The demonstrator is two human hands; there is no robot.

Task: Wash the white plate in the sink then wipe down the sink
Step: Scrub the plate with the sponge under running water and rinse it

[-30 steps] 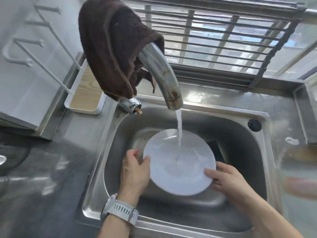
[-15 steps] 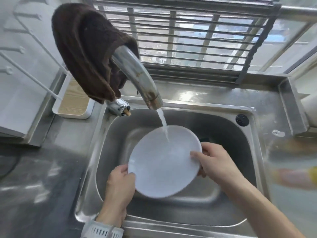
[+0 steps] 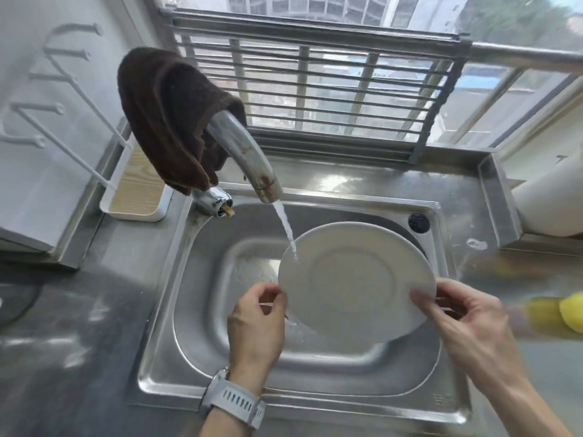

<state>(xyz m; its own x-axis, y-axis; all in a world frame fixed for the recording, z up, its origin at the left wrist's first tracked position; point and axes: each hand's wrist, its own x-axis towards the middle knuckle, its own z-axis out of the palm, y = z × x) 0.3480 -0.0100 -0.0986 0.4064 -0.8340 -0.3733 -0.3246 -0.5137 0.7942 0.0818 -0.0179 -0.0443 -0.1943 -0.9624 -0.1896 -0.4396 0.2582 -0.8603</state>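
Observation:
The white plate (image 3: 353, 279) is held over the steel sink (image 3: 315, 395), turned so its underside with the foot ring faces me. My left hand (image 3: 257, 323) pinches its left rim, thumb on the near face. My right hand (image 3: 463, 323) grips the right rim, fingers curled round the edge. Water from the tap (image 3: 243, 152) runs in a thin stream onto the plate's upper left edge. A dark brown cloth (image 3: 167, 118) hangs over the tap's neck.
A white tray with a wooden base (image 3: 135, 193) stands left of the sink by a white rack. A yellow object (image 3: 558, 313), blurred, lies on the counter at right. A window grille runs behind the sink. A black plug (image 3: 418, 221) sits at the sink's back right corner.
The plate has been flipped, so its underside now faces me, and it has shifted right. Both hands changed their hold on the rim. The water now lands at the plate's left edge.

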